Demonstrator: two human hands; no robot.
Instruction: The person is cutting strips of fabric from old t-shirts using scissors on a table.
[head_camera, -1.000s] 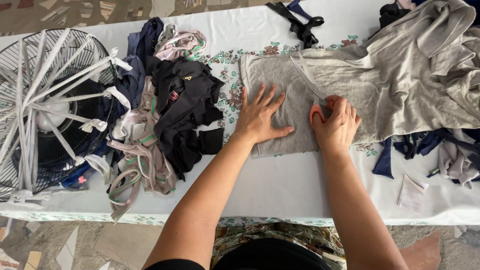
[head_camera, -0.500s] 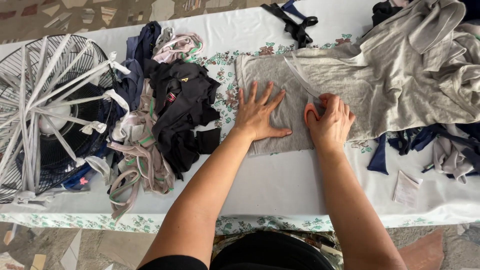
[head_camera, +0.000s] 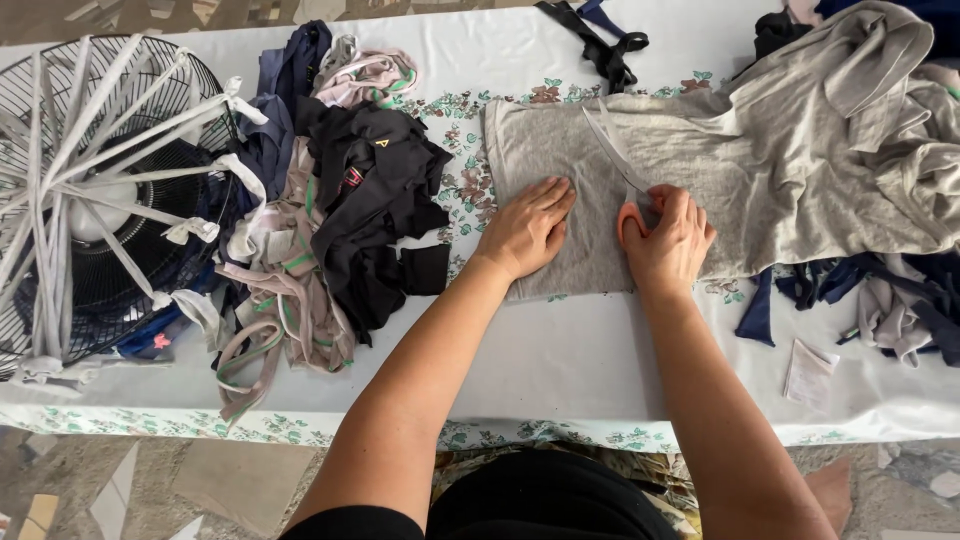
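Left hand (head_camera: 527, 232): flat, fingers together, pressing soft grey knit garment (head_camera: 700, 170) onto white floral-cloth surface (head_camera: 560, 340) | Right hand (head_camera: 665, 240): grip closed around orange-handled steel scissors (head_camera: 625, 175), blades parted in fabric.

- Both forearms are bare from elbow to wrist
- Left hand (head_camera: 527, 232) and right hand (head_camera: 668, 245) wear no gloves, rings or watch
- Short black sleeve at the left upper arm
- Black top, apparently over a floral-patterned garment
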